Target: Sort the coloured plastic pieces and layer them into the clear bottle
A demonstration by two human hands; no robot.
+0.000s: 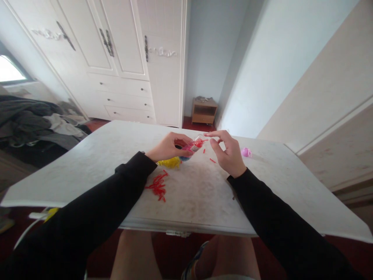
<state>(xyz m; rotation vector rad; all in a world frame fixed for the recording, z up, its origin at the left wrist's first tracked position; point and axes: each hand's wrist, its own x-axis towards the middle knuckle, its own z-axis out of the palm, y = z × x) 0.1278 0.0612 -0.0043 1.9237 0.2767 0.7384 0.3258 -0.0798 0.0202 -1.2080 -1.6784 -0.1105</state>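
My left hand (170, 146) is closed around a clear plastic container (198, 143) filled with red and pink strips, tilted toward the right. Red ends stick out at its mouth; whether it is a bottle or a bag I cannot tell. Beside that mouth, my right hand (229, 153) has thumb and index finger apart, with nothing visible between them. Under my left hand lie a yellow bundle (170, 163) and something blue (185, 158), partly hidden. Nearer me is a loose pile of thin red strips (158, 186). Two short red pieces (212, 160) lie between my hands.
A crumpled pinkish-purple item (246, 152) rests right of my right hand on the white table (195, 202). Dark clothes (29, 120) are heaped at the left. White wardrobes (122, 58) and a small wooden cabinet (204, 111) stand beyond the table.
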